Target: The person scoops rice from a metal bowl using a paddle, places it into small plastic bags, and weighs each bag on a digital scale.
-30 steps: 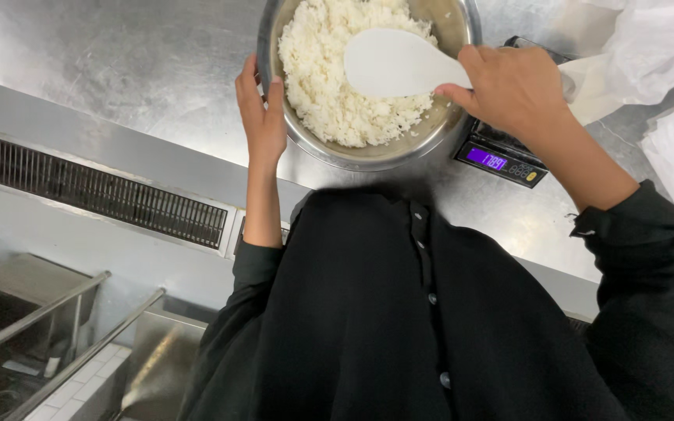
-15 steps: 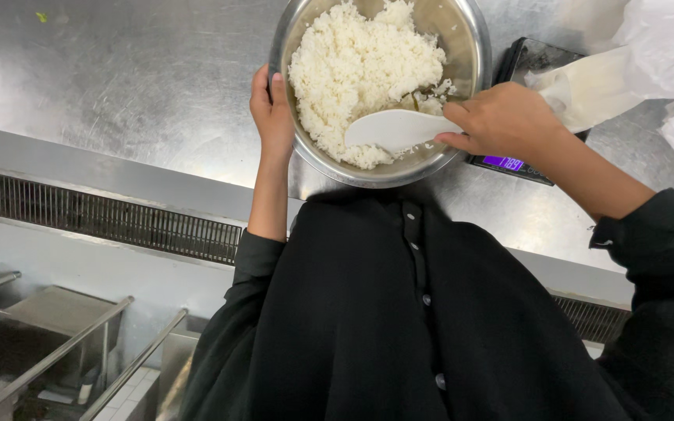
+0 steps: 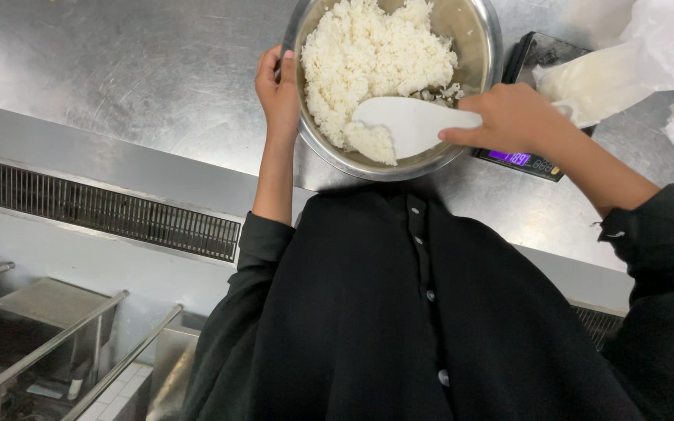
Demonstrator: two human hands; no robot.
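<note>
Rice (image 3: pixel 368 58) is filling the left and far part of one round metal bowl (image 3: pixel 484 47), which is sitting on the steel worktop (image 3: pixel 118 70) close to its near edge, right in front of the person. One white paddle (image 3: pixel 411 125) is lying across the bowl's near rim, its blade pressing into the rice. Right hand (image 3: pixel 512 117) is gripping the paddle's handle, fingers (image 3: pixel 462 134) curled tight around it. Left hand (image 3: pixel 276 90) is clasping the bowl's left rim, thumb hooking over the edge and fingers hidden behind the wall. One digital scale (image 3: pixel 528 160) is peeking out just right of the bowl, touching or partly under it. White plastic bags (image 3: pixel 641 54) are crowding the far right corner. Bare steel is stretching wide to the left of the bowl. Below the worktop's near edge, one vent grille (image 3: pixel 95 210) is running along the front, with steel rails (image 3: pixel 48 347) lower left.
</note>
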